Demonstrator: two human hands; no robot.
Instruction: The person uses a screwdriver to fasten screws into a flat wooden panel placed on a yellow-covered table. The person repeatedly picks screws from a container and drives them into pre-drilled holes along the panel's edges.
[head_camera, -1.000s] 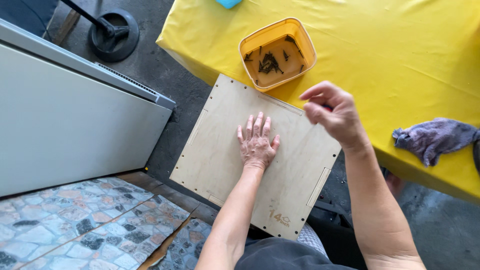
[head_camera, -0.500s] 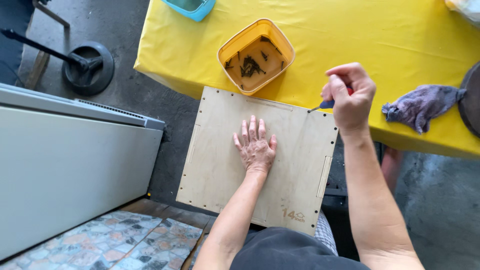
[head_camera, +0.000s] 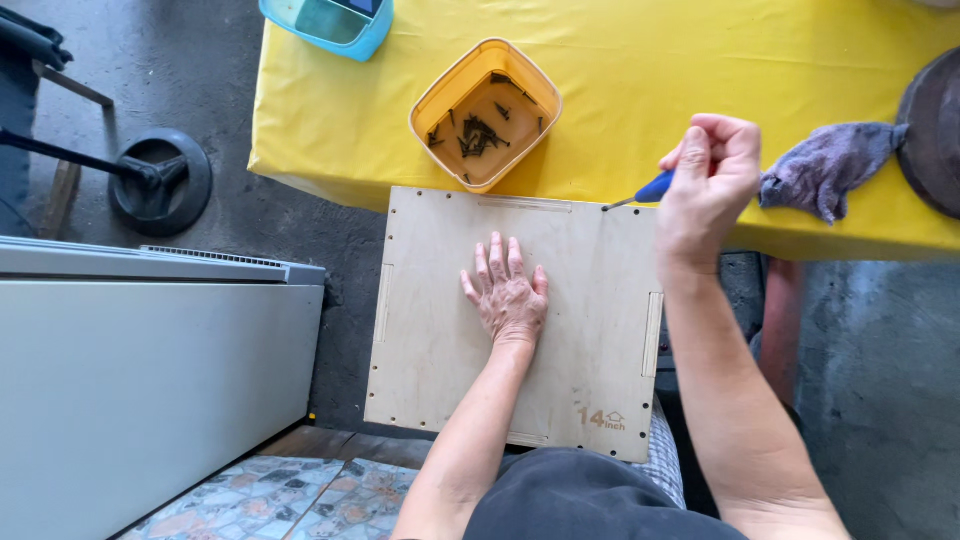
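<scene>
Fingers (head_camera: 700, 150) of the right hand (head_camera: 708, 185) are curled tight around the blue handle of a screwdriver (head_camera: 645, 190), whose thin shaft slants down to the far right corner of the plywood panel (head_camera: 430, 300). Its tip sits at, or just beside, one of the small holes there; the view is too coarse to tell whether a screw is under it. A second ago this hand hovered above the panel's far edge, pinched on something small with no tool showing; half a second ago the blue handle had come into the grip, and now the tip is down at the corner. The work has thus passed from picking up to driving at that corner hole.

Meanwhile the left hand (head_camera: 508, 298) lies flat, fingers spread and grasping nothing, pressed on the middle of the panel as it was in both earlier views, steadying it across the person's lap against the near edge of the yellow table (head_camera: 620, 60). An orange tub of dark screws (head_camera: 486, 113) stands on the table just beyond the panel's far edge, and a grey rag (head_camera: 825, 165) lies near the right hand.
</scene>
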